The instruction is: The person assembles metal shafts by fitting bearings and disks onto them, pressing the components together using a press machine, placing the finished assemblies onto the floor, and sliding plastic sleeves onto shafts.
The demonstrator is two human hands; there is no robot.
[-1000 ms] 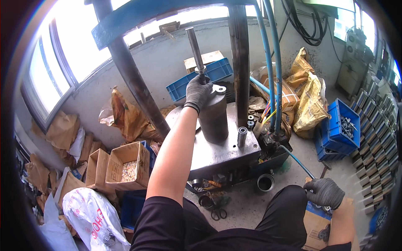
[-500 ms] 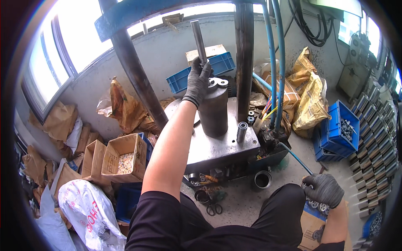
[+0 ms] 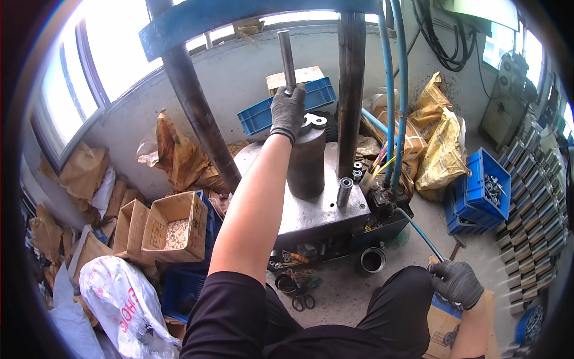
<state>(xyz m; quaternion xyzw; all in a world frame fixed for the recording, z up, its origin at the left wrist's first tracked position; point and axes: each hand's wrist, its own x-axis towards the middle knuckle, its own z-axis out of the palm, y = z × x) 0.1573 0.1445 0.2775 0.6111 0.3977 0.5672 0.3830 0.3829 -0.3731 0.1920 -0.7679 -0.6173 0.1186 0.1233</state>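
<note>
My left hand (image 3: pixel 288 112), in a dark knit glove, is closed around the lower end of an upright steel rod (image 3: pixel 286 57). Just beneath it, a metal link with round holes (image 3: pixel 318 121) lies on top of a dark steel cylinder (image 3: pixel 307 164). That cylinder stands on the press's steel plate (image 3: pixel 287 222). The link's left part is hidden by my glove. Down at the right, beside my knee, my gloved right hand (image 3: pixel 459 283) is closed on the end of a thin blue lever (image 3: pixel 421 235), which slopes up to the press's side.
Steel posts (image 3: pixel 350 90) and blue hoses (image 3: pixel 400 96) rise around the plate. A short ribbed sleeve (image 3: pixel 345 192) stands at its right edge. Open cartons (image 3: pixel 197 230) sit left; blue bins (image 3: pixel 472 203) and stacked metal parts (image 3: pixel 532 221) are right. Scissors (image 3: pixel 303 303) lie on the floor.
My left hand has shifted slightly and its fingers now wrap the rod's lower end. My right hand has moved down a little, and the lever's end has come lower with it.
</note>
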